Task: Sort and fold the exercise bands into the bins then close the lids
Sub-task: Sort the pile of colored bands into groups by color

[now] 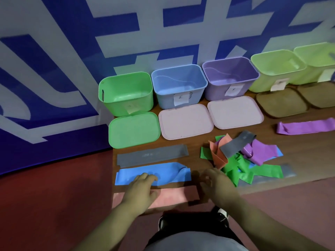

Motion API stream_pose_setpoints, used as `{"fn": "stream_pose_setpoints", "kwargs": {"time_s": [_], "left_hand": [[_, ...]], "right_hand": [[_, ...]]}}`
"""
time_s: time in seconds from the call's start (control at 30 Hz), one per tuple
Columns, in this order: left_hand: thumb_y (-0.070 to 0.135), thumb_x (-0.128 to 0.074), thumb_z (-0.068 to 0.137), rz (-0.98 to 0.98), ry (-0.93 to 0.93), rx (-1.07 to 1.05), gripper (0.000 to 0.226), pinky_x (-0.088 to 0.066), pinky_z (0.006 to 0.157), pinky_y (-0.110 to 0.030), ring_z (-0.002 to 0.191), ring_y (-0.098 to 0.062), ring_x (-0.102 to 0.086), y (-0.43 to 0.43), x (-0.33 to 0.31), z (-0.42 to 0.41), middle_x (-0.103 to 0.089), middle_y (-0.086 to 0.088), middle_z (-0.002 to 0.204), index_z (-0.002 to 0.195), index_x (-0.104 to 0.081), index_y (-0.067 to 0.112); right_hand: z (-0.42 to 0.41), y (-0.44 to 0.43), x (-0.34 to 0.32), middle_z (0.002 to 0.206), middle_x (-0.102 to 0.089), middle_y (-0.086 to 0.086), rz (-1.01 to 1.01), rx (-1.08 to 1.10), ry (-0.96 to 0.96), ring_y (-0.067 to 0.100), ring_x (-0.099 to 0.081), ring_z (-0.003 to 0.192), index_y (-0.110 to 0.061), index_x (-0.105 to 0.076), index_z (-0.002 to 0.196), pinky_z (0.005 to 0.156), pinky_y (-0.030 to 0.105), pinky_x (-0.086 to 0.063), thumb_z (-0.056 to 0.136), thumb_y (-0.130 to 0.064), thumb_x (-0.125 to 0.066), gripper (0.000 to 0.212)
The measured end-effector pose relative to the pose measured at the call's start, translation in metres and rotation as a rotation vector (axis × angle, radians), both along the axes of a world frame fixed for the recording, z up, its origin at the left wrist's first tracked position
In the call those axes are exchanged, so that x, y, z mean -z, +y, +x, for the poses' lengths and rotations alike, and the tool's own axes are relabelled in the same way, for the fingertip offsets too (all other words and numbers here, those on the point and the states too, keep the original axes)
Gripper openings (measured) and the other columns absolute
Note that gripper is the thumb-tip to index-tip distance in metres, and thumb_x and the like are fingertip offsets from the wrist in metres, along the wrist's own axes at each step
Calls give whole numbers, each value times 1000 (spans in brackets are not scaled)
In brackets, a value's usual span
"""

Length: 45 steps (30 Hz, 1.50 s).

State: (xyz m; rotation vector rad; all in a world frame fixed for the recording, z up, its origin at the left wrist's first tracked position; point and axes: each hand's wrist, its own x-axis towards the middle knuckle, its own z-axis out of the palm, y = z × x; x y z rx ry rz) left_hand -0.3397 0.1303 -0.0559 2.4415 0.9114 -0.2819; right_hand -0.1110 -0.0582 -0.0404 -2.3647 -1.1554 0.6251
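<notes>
A grey band (pixel 152 156), a blue band (pixel 163 172) and a salmon-pink band (pixel 174 196) lie flat in rows at the table's front left. My left hand (pixel 141 189) rests palm down across the blue and pink bands. My right hand (pixel 215 187) hovers at the pink band's right end, fingers curled; whether it grips the band is unclear. A tangled pile of green, grey, purple, orange and blue bands (pixel 241 158) lies to the right. One purple band (pixel 306 127) lies apart at the far right.
Open bins stand along the wall: green (pixel 126 93), blue (pixel 179 86), purple (pixel 230 77) and two lime (pixel 277 69). Lids lie in front: green (pixel 134 129), two pink (pixel 184 120), two brown (pixel 281 102). My shoes (pixel 192 220) are below the table edge.
</notes>
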Motion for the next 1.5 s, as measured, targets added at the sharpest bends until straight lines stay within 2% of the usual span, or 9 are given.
{"fn": "stream_pose_setpoints", "kwargs": {"time_s": [0.33,0.47,0.67,0.77,1.0,1.1,1.2,1.33,1.5], "left_hand": [[39,-63,90,-70,-135,24,48,-41,103,-28,126,-13,-46,-14,-13,110,-50,11,132,136,-50,33],[41,-65,89,-69,-154,68,52,-44,103,-32,122,-15,-49,-15,-14,158,-51,9,129,138,-49,35],[40,-66,86,-14,-68,296,64,-39,109,-36,128,-18,-43,-8,-6,218,-43,6,138,145,-42,37],[41,-64,88,3,7,388,65,-36,112,-39,135,-19,-35,-5,-2,238,-32,7,148,147,-36,41],[40,-65,91,-41,-13,410,21,-30,113,-39,141,-16,-28,2,10,269,-34,12,152,112,-70,39],[39,-61,94,-29,-48,408,15,-29,112,-34,140,-14,-29,4,11,273,-37,13,150,104,-70,34],[36,-61,94,-62,-105,354,11,-30,111,-30,138,-11,-32,11,5,267,-40,14,149,101,-69,32],[32,-66,90,-114,-223,218,4,-39,105,-29,125,-4,-46,28,-15,253,-52,21,134,89,-69,30],[27,-64,91,-225,-302,-53,9,-55,81,-38,80,-7,-65,50,-38,213,-69,16,82,86,-64,33]], "right_hand": [[100,-5,-32,85,-63,-8,21,-17,-58,17,-61,77,-25,-67,85,65,35,-51,81,-29,-67,6],[140,0,-41,94,-64,-9,-4,-12,-20,13,-61,84,-32,-74,94,71,26,-49,79,-14,-66,25],[194,23,-25,105,-64,-1,-61,-8,-9,22,-62,98,-18,-70,108,82,33,-50,79,-10,-62,31],[212,38,-18,116,-65,-3,-132,-24,-10,20,-60,108,-23,-68,116,92,32,-49,79,-10,-58,40],[232,56,-8,118,-66,-8,-313,-163,88,15,-63,108,-30,-64,121,91,25,-46,96,-20,-49,31],[235,51,-9,105,-70,-4,-228,-155,101,20,-66,102,-25,-69,108,84,26,-48,95,-19,-55,20],[236,47,-17,111,-70,-4,-252,-156,64,21,-65,105,-24,-69,112,84,23,-45,93,-17,-55,24],[234,45,-26,83,-69,-11,-29,50,69,10,-64,81,-26,-71,94,63,4,-35,81,-11,-63,21],[225,43,-53,79,-67,-14,165,161,98,-1,-61,72,-28,-69,92,65,0,-37,83,-7,-64,23]]}}
